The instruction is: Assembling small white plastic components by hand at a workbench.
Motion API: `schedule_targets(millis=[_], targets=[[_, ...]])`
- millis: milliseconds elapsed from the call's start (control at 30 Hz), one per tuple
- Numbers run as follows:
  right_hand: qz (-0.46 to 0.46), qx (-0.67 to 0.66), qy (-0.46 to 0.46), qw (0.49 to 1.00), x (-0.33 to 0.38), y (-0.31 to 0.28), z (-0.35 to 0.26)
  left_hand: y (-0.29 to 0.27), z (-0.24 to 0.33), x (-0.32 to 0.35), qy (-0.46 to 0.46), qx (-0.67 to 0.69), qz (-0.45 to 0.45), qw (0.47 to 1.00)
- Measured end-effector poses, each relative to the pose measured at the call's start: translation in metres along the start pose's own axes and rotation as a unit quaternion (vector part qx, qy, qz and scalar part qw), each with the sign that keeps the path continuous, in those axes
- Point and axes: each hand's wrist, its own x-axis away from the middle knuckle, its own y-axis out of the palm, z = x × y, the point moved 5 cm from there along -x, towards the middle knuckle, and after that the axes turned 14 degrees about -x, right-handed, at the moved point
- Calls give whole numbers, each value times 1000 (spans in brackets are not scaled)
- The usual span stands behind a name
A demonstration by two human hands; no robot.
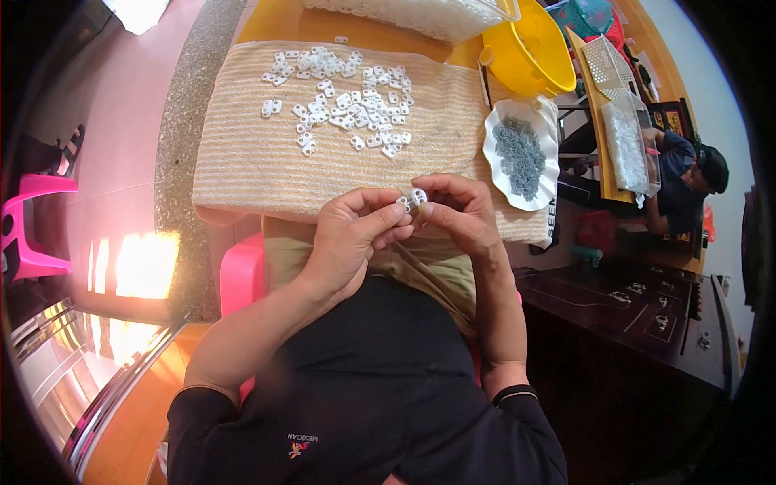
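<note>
Head view, centre: left hand (349, 233) and right hand (467, 224) pinch white parts (419, 196); a loosened fingertip could drop one.

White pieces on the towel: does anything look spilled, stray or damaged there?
One small white piece sits alone at the far edge of the towel, apart from the loose cluster, so it looks stray. The small grey pieces look contained in the scalloped white dish. Pieces are too small to judge for damage.

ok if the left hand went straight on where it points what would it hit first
Probably the small white piece in the right hand, then that hand itself; exact depth is unclear.
</note>
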Motion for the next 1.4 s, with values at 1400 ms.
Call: schedule_targets(millis=[1400], targets=[[-49,-36,8,998,4,8,-2,3,-4,0,-3,1,-12,1000]])
